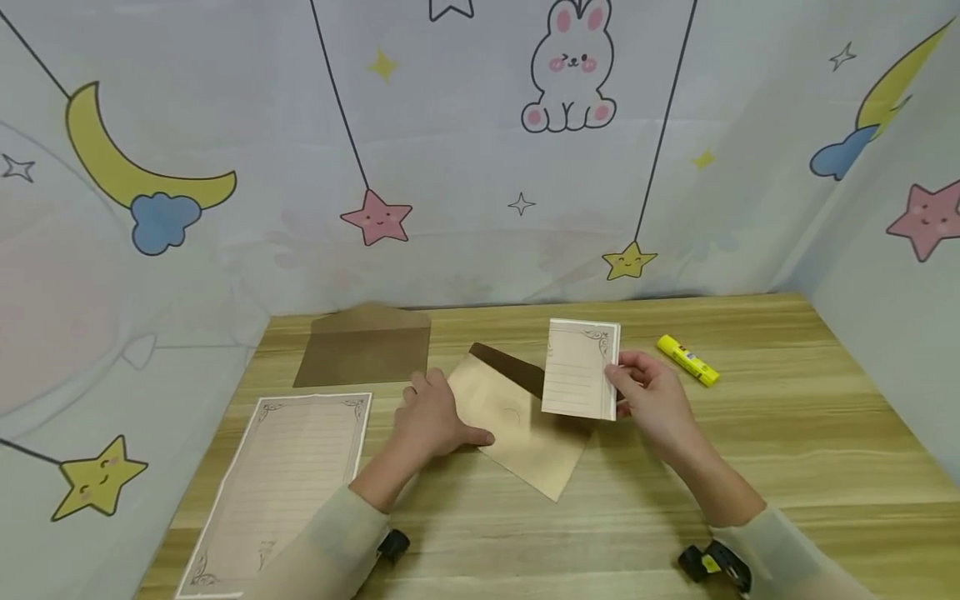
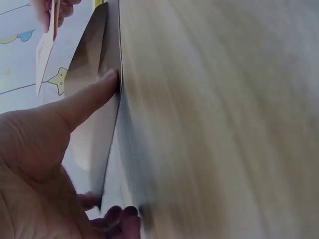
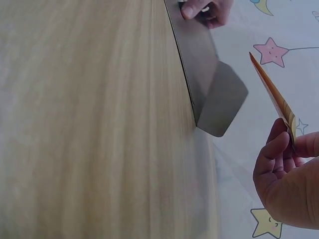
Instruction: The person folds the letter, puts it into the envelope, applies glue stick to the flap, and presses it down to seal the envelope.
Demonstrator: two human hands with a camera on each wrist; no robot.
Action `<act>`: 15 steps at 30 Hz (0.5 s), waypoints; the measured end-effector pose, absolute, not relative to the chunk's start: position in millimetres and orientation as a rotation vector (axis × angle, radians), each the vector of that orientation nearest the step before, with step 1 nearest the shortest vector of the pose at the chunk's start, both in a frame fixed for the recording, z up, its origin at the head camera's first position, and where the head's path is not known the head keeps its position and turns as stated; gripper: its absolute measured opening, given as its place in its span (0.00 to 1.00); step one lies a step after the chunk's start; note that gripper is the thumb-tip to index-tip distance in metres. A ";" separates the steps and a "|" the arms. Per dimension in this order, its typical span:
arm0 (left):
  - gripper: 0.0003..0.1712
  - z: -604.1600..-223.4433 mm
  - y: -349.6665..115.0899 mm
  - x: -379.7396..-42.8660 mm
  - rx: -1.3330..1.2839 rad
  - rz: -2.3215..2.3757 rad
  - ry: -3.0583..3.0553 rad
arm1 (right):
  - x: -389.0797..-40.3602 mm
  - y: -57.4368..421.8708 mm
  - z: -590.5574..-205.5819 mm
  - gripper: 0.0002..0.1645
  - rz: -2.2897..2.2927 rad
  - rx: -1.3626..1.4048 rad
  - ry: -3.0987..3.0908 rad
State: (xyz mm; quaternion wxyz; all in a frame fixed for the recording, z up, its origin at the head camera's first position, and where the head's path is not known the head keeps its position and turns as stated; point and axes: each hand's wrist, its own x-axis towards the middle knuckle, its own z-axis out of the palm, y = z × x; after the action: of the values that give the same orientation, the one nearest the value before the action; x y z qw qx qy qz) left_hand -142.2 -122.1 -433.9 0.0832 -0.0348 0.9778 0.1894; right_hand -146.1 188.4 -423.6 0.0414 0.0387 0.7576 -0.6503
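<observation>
I'm pinching a folded rectangular cream lined-paper sheet (image 1: pixel 573 371) in right grip (image 1: pixel 660 404), above table (image 1: pixel 787 433); left grip (image 1: pixel 435 421) is holding a flat tan paper envelope (image 1: pixel 525 429).

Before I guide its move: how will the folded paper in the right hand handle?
The folded paper seems fairly stiff: gripped near one edge by the right hand, it doesn't visibly droop. Probably light, as it looks thin edge-on.

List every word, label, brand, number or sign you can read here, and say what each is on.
None can be read.
Yellow glue stick: label print, too small to read.
Folded paper in the right hand: ruled lines, ornament; no legible words.
Lined sheet: small mark near the bottom, too unclear to read.
Cream envelope: faint curved mark, unreadable.
</observation>
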 end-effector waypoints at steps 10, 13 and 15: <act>0.62 -432.6 -130.3 -147.4 -0.090 1.367 2.869 | -145.5 183.9 -421.4 0.18 -2.002 0.089 2.304; 0.60 -429.4 -131.1 -148.9 -0.071 1.554 2.768 | -145.7 181.8 -421.6 0.18 -2.007 0.075 2.298; 0.59 -428.0 -131.2 -149.9 -0.059 1.693 2.668 | -146.0 180.3 -422.2 0.18 -2.018 0.062 2.292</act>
State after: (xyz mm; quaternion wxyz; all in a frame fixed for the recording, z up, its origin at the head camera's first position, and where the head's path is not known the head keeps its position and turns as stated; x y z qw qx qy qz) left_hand -149.9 -131.2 -428.0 -0.0095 -0.0188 0.8441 0.5357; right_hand -146.0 180.3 -422.2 0.0433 0.0203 0.7497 -0.6601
